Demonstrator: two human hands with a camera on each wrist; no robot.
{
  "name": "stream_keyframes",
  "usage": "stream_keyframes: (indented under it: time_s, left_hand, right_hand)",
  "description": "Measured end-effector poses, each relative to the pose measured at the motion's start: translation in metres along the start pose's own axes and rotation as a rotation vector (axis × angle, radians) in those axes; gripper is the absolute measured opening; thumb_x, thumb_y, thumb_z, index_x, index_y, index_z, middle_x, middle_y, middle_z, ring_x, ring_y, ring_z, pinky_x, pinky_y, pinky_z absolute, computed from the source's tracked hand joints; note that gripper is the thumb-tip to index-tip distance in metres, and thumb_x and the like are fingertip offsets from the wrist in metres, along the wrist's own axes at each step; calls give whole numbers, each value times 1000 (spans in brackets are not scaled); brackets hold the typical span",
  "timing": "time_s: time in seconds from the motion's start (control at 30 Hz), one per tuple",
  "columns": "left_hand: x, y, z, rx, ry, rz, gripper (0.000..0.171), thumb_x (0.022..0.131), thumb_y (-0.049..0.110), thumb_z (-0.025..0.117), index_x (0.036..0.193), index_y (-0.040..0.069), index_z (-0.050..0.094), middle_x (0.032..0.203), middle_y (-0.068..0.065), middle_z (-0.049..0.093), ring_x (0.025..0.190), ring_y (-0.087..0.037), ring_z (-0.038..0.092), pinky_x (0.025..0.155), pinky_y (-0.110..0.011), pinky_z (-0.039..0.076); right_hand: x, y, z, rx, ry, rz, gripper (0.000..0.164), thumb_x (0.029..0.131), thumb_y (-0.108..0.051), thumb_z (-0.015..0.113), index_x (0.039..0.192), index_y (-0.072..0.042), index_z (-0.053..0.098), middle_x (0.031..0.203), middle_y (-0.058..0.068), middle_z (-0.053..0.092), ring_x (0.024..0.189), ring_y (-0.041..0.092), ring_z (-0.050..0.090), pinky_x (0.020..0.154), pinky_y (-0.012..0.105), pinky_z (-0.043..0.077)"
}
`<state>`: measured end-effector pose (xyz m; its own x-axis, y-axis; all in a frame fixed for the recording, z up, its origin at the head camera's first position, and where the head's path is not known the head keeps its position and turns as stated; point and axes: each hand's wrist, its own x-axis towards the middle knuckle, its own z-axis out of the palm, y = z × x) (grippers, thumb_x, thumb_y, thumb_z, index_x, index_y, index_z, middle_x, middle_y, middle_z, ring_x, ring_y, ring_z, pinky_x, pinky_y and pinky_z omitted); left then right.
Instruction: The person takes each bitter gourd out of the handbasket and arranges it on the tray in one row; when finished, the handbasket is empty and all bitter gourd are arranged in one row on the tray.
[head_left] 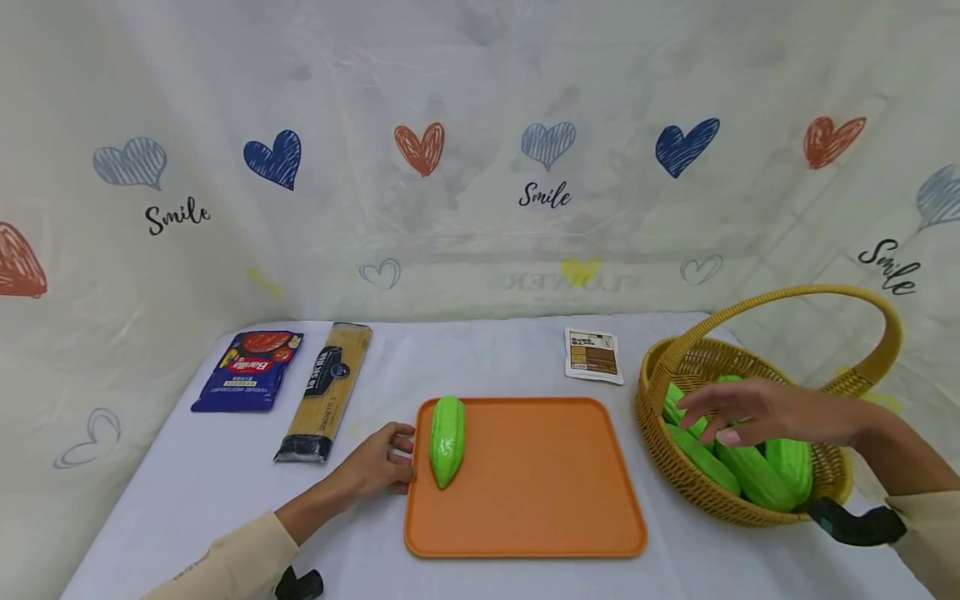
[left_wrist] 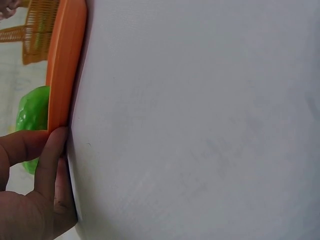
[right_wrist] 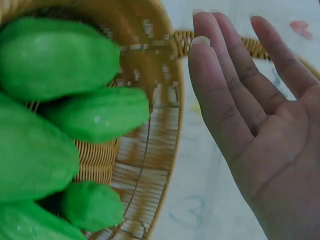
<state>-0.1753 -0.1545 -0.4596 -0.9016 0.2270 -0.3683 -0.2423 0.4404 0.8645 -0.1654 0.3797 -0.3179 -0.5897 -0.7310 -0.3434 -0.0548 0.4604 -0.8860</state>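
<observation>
An orange tray (head_left: pixel 532 475) lies on the white cloth, with one glossy green ridged gourd (head_left: pixel 447 442) lengthwise along its left side. My left hand (head_left: pixel 378 465) is at the tray's left edge; in the left wrist view its thumb and fingers (left_wrist: pixel 47 165) pinch the rim. Over the wicker basket (head_left: pixel 675 467) at the right hovers my right hand (head_left: pixel 765 412), fingers extended and holding nothing. Several more green gourds (right_wrist: pixel 60 60) lie inside the basket, partly hidden by that hand in the head view.
Back left are a blue Barilla pouch (head_left: pixel 247 371) and a pack of spaghetti (head_left: pixel 326 392). A small white-and-brown packet (head_left: pixel 592 355) lies behind the tray. The basket's tall handle (head_left: pixel 795 292) arches up beside my right wrist. A printed curtain (head_left: pixel 480 233) hangs behind the table.
</observation>
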Motion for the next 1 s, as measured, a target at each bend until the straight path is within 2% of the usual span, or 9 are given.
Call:
stream_keyframes:
  time_s: [0.13, 0.3, 0.43, 0.57, 0.63, 0.73, 0.83, 0.9, 1.0]
  left_hand:
    - [0, -1, 0, -4, 8, -8, 67, 79, -4, 74, 140, 3, 48, 118, -12, 55, 92, -20, 62, 72, -34, 63]
    - [0, -1, 1, 2, 15, -9, 66, 79, -4, 74, 140, 3, 48, 117, -11, 55, 91, -21, 62, 71, -34, 63]
    - [-2, -1, 1, 3, 16, -14, 66, 79, -4, 74, 139, 3, 48, 116, -11, 55, 91, -21, 61, 71, -34, 63]
    - [-3, 1, 1, 16, 12, -16, 67, 79, -4, 74, 140, 3, 48, 117, -12, 55, 92, -21, 62, 72, -34, 63]
    - [-2, 1, 1, 19, 10, -18, 67, 80, -3, 74, 140, 3, 47, 117, -12, 55, 92, -21, 62, 72, -34, 63]
    - [-2, 2, 0, 16, 4, -20, 67, 80, -3, 74, 141, 3, 47, 118, -12, 55, 93, -21, 61, 73, -33, 63]
    - [-2, 2, 1, 12, 1, -22, 67, 80, -3, 74, 141, 3, 47, 118, -12, 55, 93, -21, 61, 73, -33, 63]
    - [-2, 3, 1, 15, 0, -20, 67, 80, -3, 74, 141, 3, 47, 118, -12, 55, 93, -21, 62, 73, -34, 63]
    - [-2, 3, 2, 15, 6, -22, 67, 80, -3, 74, 141, 3, 47, 118, -12, 55, 92, -21, 61, 73, -34, 63]
  right_hand:
    - [-4, 4, -13, -118, 109, 105, 50, 103, -10, 48, 151, -5, 38, 141, 9, 55, 119, 16, 61, 91, 25, 56]
    - [-2, 10, -27, -206, 230, 188, 56, 102, -20, 51, 153, -3, 34, 145, 20, 49, 113, 4, 62, 89, 28, 58]
    - [2, 16, -34, -218, 265, 204, 60, 102, -25, 53, 155, -3, 32, 150, 29, 41, 114, -4, 59, 89, 29, 59]
    - [8, 24, -41, -205, 283, 233, 63, 103, -28, 53, 156, -5, 29, 153, 29, 38, 113, -12, 55, 91, 33, 58]
    - [11, 28, -45, -202, 293, 244, 64, 103, -29, 54, 156, -4, 28, 154, 29, 37, 118, -7, 55, 93, 37, 58]
    - [14, 31, -49, -199, 302, 258, 66, 102, -30, 55, 156, -3, 27, 154, 30, 36, 130, 17, 55, 96, 44, 57]
    - [17, 32, -54, -198, 313, 268, 67, 101, -30, 58, 155, -2, 29, 153, 30, 38, 133, 39, 51, 97, 49, 56]
    - [19, 33, -57, -205, 316, 263, 65, 101, -30, 59, 153, -2, 31, 151, 31, 39, 131, 42, 52, 96, 50, 57]
    - [23, 37, -60, -204, 309, 248, 62, 100, -29, 59, 151, -1, 35, 149, 30, 43, 130, 39, 54, 96, 49, 57]
